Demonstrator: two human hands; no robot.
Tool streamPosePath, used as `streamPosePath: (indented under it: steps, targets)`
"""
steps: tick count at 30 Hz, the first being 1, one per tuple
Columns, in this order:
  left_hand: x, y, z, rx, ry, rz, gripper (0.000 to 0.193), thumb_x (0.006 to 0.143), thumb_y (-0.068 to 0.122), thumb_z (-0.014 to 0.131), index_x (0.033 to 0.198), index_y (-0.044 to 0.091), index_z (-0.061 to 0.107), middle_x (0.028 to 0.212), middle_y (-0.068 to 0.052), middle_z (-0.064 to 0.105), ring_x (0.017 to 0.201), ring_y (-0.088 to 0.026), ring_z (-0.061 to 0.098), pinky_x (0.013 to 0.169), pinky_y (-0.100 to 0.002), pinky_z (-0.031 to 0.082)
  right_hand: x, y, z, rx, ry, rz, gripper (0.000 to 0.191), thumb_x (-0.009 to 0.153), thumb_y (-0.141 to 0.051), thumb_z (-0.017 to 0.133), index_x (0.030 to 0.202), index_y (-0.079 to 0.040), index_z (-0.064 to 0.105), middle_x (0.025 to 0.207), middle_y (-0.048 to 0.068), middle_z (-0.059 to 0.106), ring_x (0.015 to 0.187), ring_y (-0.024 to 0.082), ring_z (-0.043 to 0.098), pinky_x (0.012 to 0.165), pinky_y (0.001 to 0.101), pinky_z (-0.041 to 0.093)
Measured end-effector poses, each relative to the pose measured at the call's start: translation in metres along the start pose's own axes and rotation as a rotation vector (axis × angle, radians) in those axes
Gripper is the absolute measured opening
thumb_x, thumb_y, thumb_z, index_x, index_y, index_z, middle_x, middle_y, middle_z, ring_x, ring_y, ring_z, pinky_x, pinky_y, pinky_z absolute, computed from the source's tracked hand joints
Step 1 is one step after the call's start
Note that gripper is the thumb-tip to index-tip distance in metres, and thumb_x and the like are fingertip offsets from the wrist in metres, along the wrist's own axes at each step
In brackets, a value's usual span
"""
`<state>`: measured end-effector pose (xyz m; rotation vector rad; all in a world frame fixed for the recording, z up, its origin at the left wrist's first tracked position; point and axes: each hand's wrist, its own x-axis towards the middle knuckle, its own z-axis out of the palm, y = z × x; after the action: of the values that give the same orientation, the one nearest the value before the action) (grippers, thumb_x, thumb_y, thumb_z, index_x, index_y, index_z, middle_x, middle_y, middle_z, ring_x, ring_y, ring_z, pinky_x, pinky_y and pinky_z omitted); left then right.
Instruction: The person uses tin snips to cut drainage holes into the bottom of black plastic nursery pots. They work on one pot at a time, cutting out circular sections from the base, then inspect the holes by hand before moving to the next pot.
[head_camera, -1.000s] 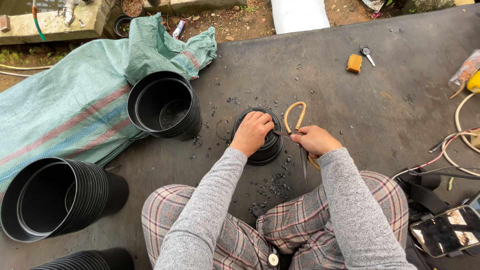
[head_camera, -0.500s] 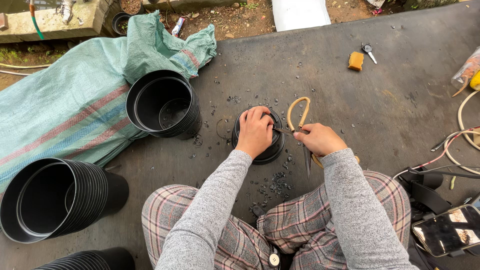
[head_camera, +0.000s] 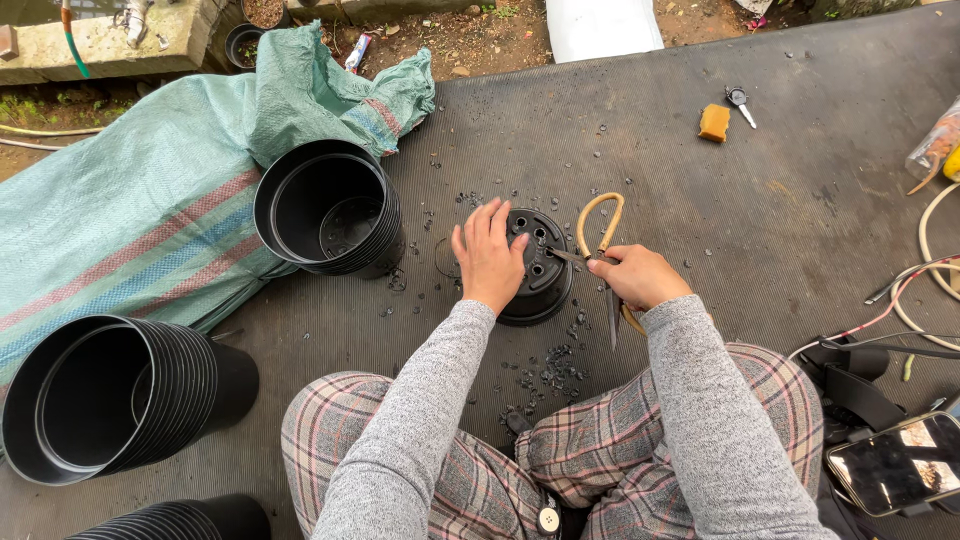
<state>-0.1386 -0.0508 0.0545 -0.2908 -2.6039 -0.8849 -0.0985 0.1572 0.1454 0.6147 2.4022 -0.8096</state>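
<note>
Person is sitting cross-legged on the dark ribbed mat, working on an upturned black plastic nursery pot lying base-up just ahead of the knees.

Left hand is lying open, palm down, fingers spread over the left side of the pot base, pinning it to the mat. Right hand is closed around tan-handled scissors; the blade tip is pointing at the drain holes on the base, and one handle loop is sticking up past the knuckles. Whether the tip is actually inside a hole I cannot tell.

Black plastic chips are lying scattered between the pot and the knees, so the holes look like they are being reamed or cut wider — judgement, not seen directly.

Doing it well, as I read it:
- Keep the palm weight on the pot so it is not spinning under the blade.
- Keep the left fingertips clear of the hole being worked; they are sitting close to the tip.
- Drive the tip away from the holding hand, with small twists rather than a hard push.

Nearby: a stack of black pots lying on a green woven sack, another stack at lower left, a key and a small orange block well apart at top, and a phone at lower right.
</note>
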Motion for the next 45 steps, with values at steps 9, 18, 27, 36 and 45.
streamPosePath:
  steps: [9, 18, 27, 36, 45]
  targets:
    - [-0.004, -0.006, 0.003, -0.05, -0.11, -0.064, 0.06, 0.093, 0.027, 0.069, 0.147, 0.014, 0.047, 0.144, -0.002, 0.051, 0.14, -0.023, 0.043, 0.121, -0.062, 0.016, 0.018, 0.003, 0.013, 0.337, -0.138, -0.002, 0.038, 0.097, -0.041, 0.064, 0.102, -0.004, 0.07, 0.059, -0.003, 0.042, 0.045, 0.011, 0.036, 0.041, 0.0319, 0.028]
    - [0.005, -0.015, -0.018, -0.332, -0.141, -0.17, 0.071, 0.092, 0.019, 0.067, 0.155, 0.012, 0.035, 0.144, -0.002, 0.06, 0.138, -0.023, 0.049, 0.123, -0.055, 0.017, 0.018, -0.012, 0.032, 0.344, -0.048, -0.026, 0.037, 0.095, -0.042, 0.063, 0.108, -0.009, 0.072, 0.061, -0.001, 0.05, 0.044, 0.012, 0.043, 0.042, 0.0313, 0.036]
    - [0.031, -0.025, -0.017, -0.831, -0.131, -0.647, 0.042, 0.096, 0.03, 0.067, 0.128, 0.004, 0.07, 0.121, -0.01, 0.075, 0.11, -0.019, 0.069, 0.099, -0.031, 0.052, 0.02, -0.015, 0.038, 0.346, -0.053, -0.024, 0.04, 0.098, -0.043, 0.06, 0.105, -0.005, 0.07, 0.059, 0.001, 0.049, 0.042, 0.013, 0.044, 0.04, 0.0323, 0.037]
    - [0.029, -0.018, -0.016, -0.637, -0.112, -0.44, 0.043, 0.082, 0.018, 0.08, 0.121, 0.004, 0.068, 0.121, -0.01, 0.066, 0.11, -0.023, 0.066, 0.098, -0.034, 0.053, 0.033, -0.01, 0.039, 0.312, 0.056, -0.067, 0.038, 0.095, -0.042, 0.063, 0.101, -0.006, 0.072, 0.065, 0.004, 0.062, 0.047, 0.017, 0.054, 0.047, 0.036, 0.046]
    - [0.022, -0.018, -0.014, -0.414, -0.13, -0.415, 0.042, 0.086, 0.024, 0.077, 0.124, 0.01, 0.067, 0.127, -0.006, 0.064, 0.118, -0.026, 0.063, 0.105, -0.042, 0.045, 0.023, -0.014, 0.042, 0.074, 0.266, -0.114, 0.043, 0.097, -0.049, 0.058, 0.112, -0.012, 0.074, 0.09, 0.01, 0.076, 0.09, 0.031, 0.072, 0.082, 0.0481, 0.055]
